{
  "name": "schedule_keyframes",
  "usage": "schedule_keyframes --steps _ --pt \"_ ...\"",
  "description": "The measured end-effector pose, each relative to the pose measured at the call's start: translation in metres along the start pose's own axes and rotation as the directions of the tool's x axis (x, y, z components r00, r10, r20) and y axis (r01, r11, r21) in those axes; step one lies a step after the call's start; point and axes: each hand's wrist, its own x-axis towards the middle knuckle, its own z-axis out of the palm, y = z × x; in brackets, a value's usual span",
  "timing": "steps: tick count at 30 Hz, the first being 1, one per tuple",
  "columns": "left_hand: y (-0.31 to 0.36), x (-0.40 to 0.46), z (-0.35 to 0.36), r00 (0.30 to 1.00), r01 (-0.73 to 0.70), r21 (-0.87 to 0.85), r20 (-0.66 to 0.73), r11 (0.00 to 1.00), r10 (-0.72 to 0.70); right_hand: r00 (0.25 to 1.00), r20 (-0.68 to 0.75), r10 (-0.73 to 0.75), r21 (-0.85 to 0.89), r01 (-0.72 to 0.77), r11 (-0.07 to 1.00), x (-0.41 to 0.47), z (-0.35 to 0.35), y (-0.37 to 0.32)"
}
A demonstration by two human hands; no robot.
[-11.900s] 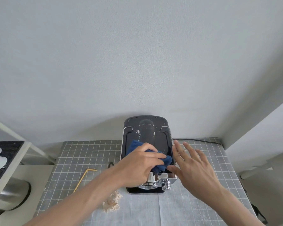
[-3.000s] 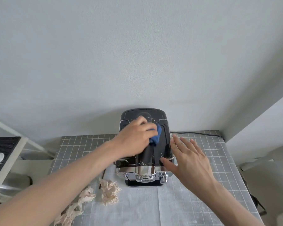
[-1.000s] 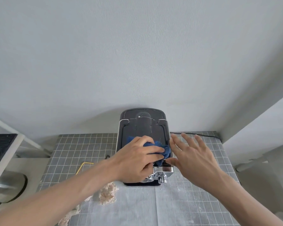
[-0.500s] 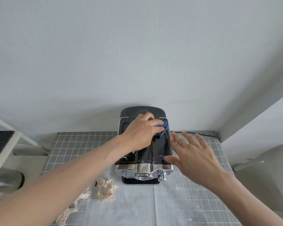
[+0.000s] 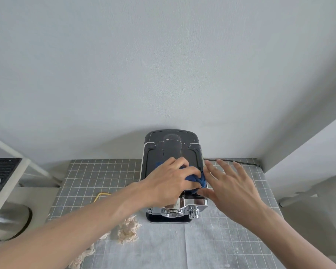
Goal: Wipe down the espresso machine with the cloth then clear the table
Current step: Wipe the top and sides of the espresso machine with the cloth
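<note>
A black and chrome espresso machine [image 5: 172,146] stands at the back middle of the grid-patterned table [image 5: 105,175], against the wall. My left hand [image 5: 169,181] presses a crumpled blue cloth [image 5: 194,178] onto the front part of the machine's black top. My right hand [image 5: 229,185] rests flat against the machine's right side, fingers spread, thumb near the chrome front. Most of the cloth is hidden under my left hand.
Crumpled beige tissue [image 5: 129,229] lies on the table left of the machine, with more [image 5: 83,259] under my left forearm. A yellow straw [image 5: 99,196] lies further left. A black cable [image 5: 239,162] runs behind the machine. A white rack [image 5: 4,171] and metal bowl [image 5: 8,220] stand at the left.
My left hand has pulled the blue cloth from the back of the machine's top toward its front. My right hand has stayed against the right side.
</note>
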Motion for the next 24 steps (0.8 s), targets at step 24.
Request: schedule_keyframes --steps 24 --pt "-0.003 0.004 -0.005 0.995 0.100 -0.115 0.028 0.988 -0.097 0.999 0.034 0.004 -0.022 -0.004 1.000 0.001 0.000 0.002"
